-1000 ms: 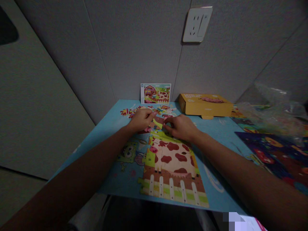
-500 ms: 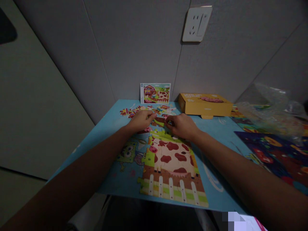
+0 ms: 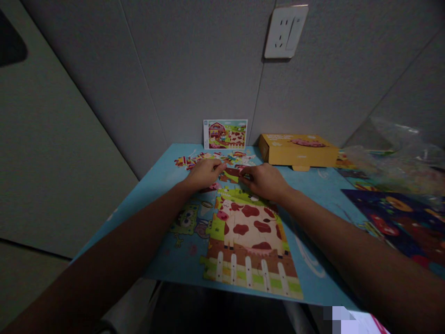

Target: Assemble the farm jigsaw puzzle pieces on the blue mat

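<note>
My left hand is closed in a pinch at the left end of a few joined brown and green puzzle pieces. At the right end of these pieces, the thumb and fingers of my right hand are pinched together on them. Just below lies a partly assembled jigsaw puzzle, showing a spotted cow above a white fence. Some pinkish-red pieces lie beside its upper left edge, partly under my left hand. Behind my hands, loose puzzle pieces are spread in a pile.
The blue cartoon-printed table stands against a grey wall. A reference picture card leans there, with a yellow box to its right. Clear plastic wrapping and a dark printed sheet occupy the right side.
The view has shifted slightly. My hands keep almost the same place, and the brown and green pieces between them have turned or tilted a little.
</note>
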{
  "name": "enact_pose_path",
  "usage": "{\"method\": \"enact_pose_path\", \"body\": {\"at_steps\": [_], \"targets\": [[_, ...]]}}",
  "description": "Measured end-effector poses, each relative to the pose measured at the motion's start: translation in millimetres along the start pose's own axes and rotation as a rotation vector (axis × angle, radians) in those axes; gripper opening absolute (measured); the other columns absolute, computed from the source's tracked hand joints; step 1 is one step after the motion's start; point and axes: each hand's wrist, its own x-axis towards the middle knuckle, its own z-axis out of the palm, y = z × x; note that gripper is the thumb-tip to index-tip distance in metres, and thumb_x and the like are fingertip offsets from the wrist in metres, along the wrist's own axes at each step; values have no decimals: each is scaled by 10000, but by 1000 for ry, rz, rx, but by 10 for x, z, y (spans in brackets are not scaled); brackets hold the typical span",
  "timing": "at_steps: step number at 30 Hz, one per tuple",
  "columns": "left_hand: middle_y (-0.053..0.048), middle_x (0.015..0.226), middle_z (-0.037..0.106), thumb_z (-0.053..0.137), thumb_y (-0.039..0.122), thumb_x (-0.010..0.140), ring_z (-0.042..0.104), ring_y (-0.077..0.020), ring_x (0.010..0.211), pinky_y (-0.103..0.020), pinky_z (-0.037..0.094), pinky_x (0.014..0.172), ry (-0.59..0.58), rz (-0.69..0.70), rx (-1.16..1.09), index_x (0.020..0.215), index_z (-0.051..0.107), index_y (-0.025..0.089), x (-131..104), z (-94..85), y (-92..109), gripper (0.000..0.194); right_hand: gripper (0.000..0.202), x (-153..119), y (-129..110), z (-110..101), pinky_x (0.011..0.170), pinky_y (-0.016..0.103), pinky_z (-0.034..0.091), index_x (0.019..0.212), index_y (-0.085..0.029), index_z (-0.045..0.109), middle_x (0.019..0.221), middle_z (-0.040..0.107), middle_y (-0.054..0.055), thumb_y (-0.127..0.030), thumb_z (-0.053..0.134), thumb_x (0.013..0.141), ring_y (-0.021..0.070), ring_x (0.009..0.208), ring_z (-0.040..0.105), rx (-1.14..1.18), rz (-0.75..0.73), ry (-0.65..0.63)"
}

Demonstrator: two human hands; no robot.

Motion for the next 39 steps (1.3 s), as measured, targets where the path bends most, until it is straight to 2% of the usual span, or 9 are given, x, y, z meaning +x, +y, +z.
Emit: {"method": "enact_pose_path", "body": {"at_steps": [5,11,14,18,25,32,39], "targets": [[-23,644,603,449,305,914,526,-168,634,-287,333,618,-24,-12,54,644,577,183,8,-3,-19,323,314,-2,3,-1,601,284,355,1083,-251,738,817,748,74,-376,505,912,222,756,664,-15,-5,-9],[-47,819,690,509,202,853,605,-195,773,-300,432,720,-52,-22,54,855,701,177,0,-6,-14,193,314,-2,10,2,613,282,370,1070,-253,748,862,755,88,-368,503,912,222,768,665,-34,-15,-15],[-54,915,696,533,156,823,616,-203,864,-310,454,787,-38,18,51,975,715,185,-1,-5,-19,239,315,0,13,8,604,283,363,1070,-250,752,865,756,97,-370,505,914,226,765,666,-50,-22,-24],[-45,924,657,565,147,812,606,-200,887,-329,463,845,2,96,15,1118,697,214,-3,-8,-36,339,326,-1,17,13,603,286,356,1081,-261,751,872,756,97,-379,485,934,226,756,665,-54,-40,-22],[-49,959,607,588,160,836,586,-196,903,-347,462,885,7,78,29,1058,715,218,-5,-21,-29,263,329,1,19,10,611,282,354,1106,-276,745,877,752,95,-385,483,939,217,756,656,-45,-31,-33],[-46,961,601,630,152,822,582,-198,939,-352,450,934,26,79,6,1000,718,198,-1,-22,-37,204,336,4,31,29,606,289,347,1095,-258,755,872,756,106,-386,483,944,220,742,662,-32,-51,-18],[-52,968,602,649,146,811,590,-199,938,-349,456,925,29,81,-1,980,707,172,1,-45,-27,181,328,3,30,11,614,291,355,1108,-286,751,888,759,95,-387,487,942,220,753,665,-32,-47,-26]]}}
